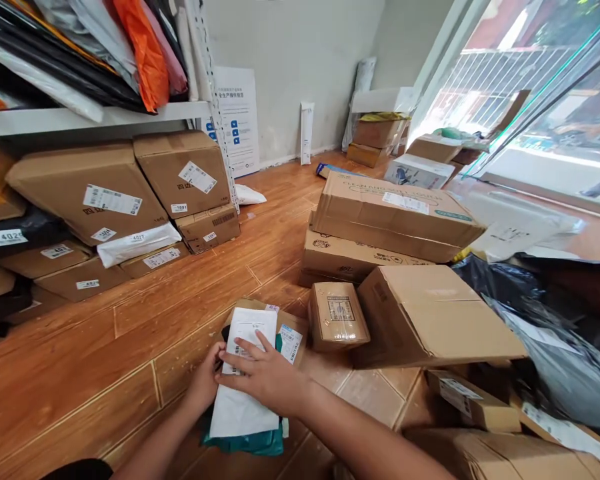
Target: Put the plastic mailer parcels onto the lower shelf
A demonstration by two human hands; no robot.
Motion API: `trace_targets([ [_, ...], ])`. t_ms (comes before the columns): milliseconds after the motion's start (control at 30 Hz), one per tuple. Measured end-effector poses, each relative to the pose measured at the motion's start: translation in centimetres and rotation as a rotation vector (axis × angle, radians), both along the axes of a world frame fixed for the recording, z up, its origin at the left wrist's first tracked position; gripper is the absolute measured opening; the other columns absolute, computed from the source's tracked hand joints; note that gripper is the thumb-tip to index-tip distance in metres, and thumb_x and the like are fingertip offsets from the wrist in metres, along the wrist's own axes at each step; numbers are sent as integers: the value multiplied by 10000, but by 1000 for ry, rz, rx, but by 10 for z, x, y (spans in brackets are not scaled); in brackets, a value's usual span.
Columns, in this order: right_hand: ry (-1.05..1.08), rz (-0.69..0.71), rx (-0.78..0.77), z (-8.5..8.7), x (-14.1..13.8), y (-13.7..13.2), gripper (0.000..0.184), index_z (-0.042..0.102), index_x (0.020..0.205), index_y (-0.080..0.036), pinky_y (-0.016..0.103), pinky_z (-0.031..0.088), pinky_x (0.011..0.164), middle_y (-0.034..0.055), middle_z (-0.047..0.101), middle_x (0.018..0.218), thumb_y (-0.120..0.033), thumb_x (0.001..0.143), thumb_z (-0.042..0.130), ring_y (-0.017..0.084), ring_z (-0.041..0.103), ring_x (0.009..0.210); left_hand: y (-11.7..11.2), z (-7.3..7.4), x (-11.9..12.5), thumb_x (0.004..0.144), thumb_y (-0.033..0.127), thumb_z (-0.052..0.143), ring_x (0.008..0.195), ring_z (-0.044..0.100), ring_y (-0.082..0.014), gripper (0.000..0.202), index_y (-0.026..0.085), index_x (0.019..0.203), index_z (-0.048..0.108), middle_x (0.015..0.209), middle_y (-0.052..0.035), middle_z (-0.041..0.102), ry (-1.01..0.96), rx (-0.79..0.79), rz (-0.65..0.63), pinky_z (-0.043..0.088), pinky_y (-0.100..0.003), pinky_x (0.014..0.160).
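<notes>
Shelving [105,115] fills the upper left, loaded with wrapped bags, among them an orange bag [144,53] near its right end. Below it, cardboard boxes [75,187] are stacked on the wood-look floor [80,347], and a white pouch [139,244] marked 4027 lies across the lower ones. A printed board [243,120] leans at the wall just past the shelf post.

Nearer the middle, the left hand [206,377] has its fingers curled at the left edge of a small pile of parcels; how firmly they grip, if at all, cannot be told. On top of that pile, low in the centre of the view, is a white packet [253,407], with a teal packet [245,445] showing under it and a brown parcel [303,325] with a label beyond. The right hand [275,377] lies open on the white packet, fingers spread across its printed label.

Just right of the pile sits a small taped box [337,317], close beside a large carton [465,307]. Behind these, a long carton [380,207] rests on another box. Dark plastic bags [570,347] lie at the far right, with glass panes [545,87] above and beyond.
</notes>
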State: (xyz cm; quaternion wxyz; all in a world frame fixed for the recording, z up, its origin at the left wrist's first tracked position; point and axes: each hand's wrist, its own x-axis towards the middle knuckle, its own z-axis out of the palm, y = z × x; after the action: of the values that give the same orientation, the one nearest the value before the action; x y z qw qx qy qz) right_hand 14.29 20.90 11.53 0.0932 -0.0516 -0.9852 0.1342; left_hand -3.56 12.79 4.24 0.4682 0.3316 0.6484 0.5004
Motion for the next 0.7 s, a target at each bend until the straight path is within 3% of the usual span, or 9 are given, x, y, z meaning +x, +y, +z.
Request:
trace_targets([
  [67, -120, 101, 71, 6, -20, 8, 373, 498, 1305, -198, 620, 346, 1091, 51, 489, 1426, -184, 934, 467, 333, 349, 1342, 1, -2, 1, 615, 252, 643, 818, 600, -215, 228, 208, 822, 559, 849, -28, 675, 48, 9, -10, 456, -321, 772],
  [133, -214, 113, 125, 13, -33, 18, 348, 565, 1217, -142, 612, 338, 1095, 83, 593, 1295, -164, 870, 569, 345, 445, 1248, 3, -3, 3, 632, 274, 611, 838, 607, -225, 182, 208, 795, 566, 855, -40, 684, 29, -4, -4, 460, -322, 778],
  [233, -314, 90, 78, 24, -33, 41, 320, 666, 1015, -128, 526, 423, 1014, 108, 698, 1026, -256, 741, 770, 323, 586, 1027, 5, -3, 7, 600, 317, 644, 821, 619, -244, 187, 218, 726, 548, 791, -30, 677, -8, -17, 13, 474, -329, 766],
  [300, -277, -83, -203, 25, -24, 55, 294, 684, 891, -136, 425, 506, 855, 99, 716, 908, -339, 712, 800, 286, 637, 890, 6, -5, 8, 562, 333, 678, 828, 629, -265, 239, 226, 738, 557, 769, -26, 678, -19, -42, 66, 478, -356, 805],
  [367, -82, -423, -636, 14, -15, 58, 242, 676, 878, -159, 349, 519, 738, 76, 724, 904, -391, 808, 685, 251, 659, 831, 7, -6, 7, 534, 350, 704, 915, 637, -296, 300, 227, 775, 577, 830, -53, 703, -38, -68, 116, 466, -392, 887],
  [433, 109, -765, -936, -7, -12, 48, 238, 662, 919, -163, 345, 513, 721, 83, 726, 938, -376, 840, 592, 256, 665, 842, 6, -6, 6, 508, 365, 739, 977, 635, -319, 337, 218, 771, 588, 895, -89, 719, -76, -84, 118, 469, -411, 914],
  [567, 155, -1084, -993, -48, -22, 6, 255, 628, 881, -135, 466, 491, 809, 173, 699, 938, -364, 785, 570, 340, 641, 890, 5, 5, 3, 555, 525, 706, 1016, 637, -334, 392, 198, 739, 594, 935, -125, 728, -153, -144, 113, 482, -442, 933],
  [633, 196, -1174, -981, -58, -27, -12, 270, 605, 871, -140, 499, 463, 883, 197, 662, 973, -388, 800, 522, 355, 608, 962, 3, 11, 5, 627, 625, 615, 1031, 641, -327, 488, 181, 830, 615, 980, -132, 727, -194, -199, 114, 480, -455, 952],
  [700, 244, -1219, -969, -63, -27, -22, 239, 579, 876, -152, 485, 438, 945, 195, 621, 1014, -360, 764, 543, 347, 573, 1025, 2, 13, 9, 603, 587, 702, 1028, 653, -313, 586, 178, 1008, 592, 1049, -122, 721, -225, -265, 97, 511, -440, 917],
])
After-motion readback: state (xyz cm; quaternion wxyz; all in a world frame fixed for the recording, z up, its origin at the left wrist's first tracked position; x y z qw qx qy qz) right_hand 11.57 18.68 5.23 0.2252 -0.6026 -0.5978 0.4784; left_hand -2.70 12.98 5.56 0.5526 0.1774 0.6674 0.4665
